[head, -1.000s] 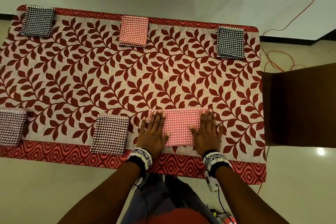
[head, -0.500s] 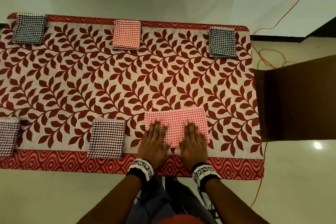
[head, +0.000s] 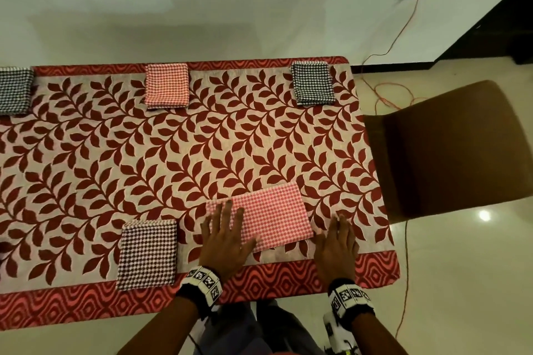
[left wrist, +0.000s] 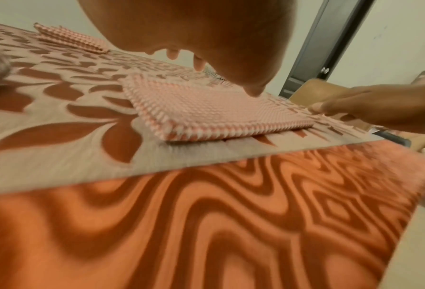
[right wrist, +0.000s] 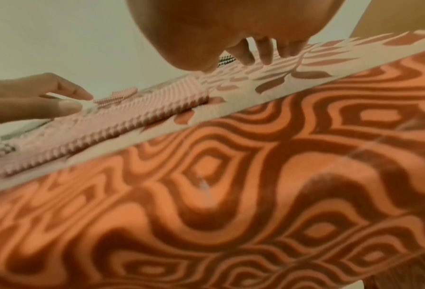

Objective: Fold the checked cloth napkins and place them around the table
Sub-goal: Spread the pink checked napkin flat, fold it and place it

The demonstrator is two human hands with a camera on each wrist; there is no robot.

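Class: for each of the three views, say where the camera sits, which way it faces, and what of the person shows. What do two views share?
Head: above, facing down at the table; both forearms, left hand, right hand.
Left wrist: low at the near edge, facing across; its palm, the right hand's fingers.
Right wrist: likewise; its palm, the left hand's fingers.
Shared: the pink napkin.

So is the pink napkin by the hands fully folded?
Not yet: the pink napkin lies as a wide rectangle, about double the folded squares like the far pink one.
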